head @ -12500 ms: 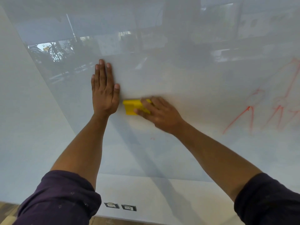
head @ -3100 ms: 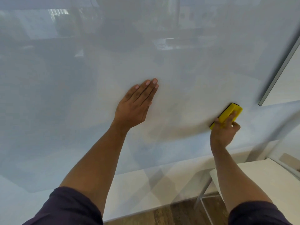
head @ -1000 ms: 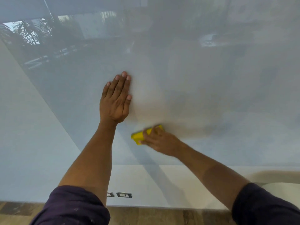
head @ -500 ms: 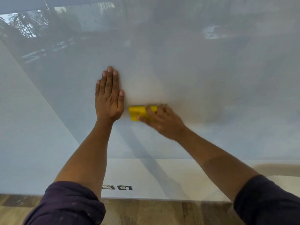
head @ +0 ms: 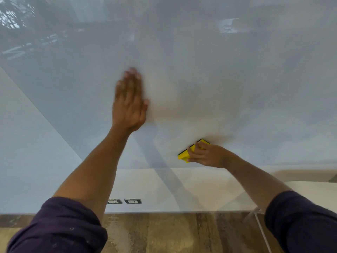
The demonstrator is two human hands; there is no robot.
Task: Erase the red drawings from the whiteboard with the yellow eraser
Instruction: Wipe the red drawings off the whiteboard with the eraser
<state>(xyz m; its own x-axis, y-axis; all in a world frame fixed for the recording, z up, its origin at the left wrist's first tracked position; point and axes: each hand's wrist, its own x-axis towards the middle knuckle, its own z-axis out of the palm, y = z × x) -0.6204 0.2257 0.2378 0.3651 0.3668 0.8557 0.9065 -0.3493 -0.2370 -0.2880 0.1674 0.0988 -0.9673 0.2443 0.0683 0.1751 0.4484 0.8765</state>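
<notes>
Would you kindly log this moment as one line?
left hand flat on whiteboard | right hand holds yellow eraser against board | no red marks visible

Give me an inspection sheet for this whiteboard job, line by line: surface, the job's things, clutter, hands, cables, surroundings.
Surface: whiteboard, glossy with reflections; no red marks in view.
Job's things: yellow eraser, pressed to the board near its lower edge.
Clutter: nothing seen.
Hands: left hand flat on the board, fingers straight, blurred; right hand gripping the eraser.
Cables: nothing seen.
Surroundings: two wall sockets below the board; wooden floor; pale table at lower right.
</notes>
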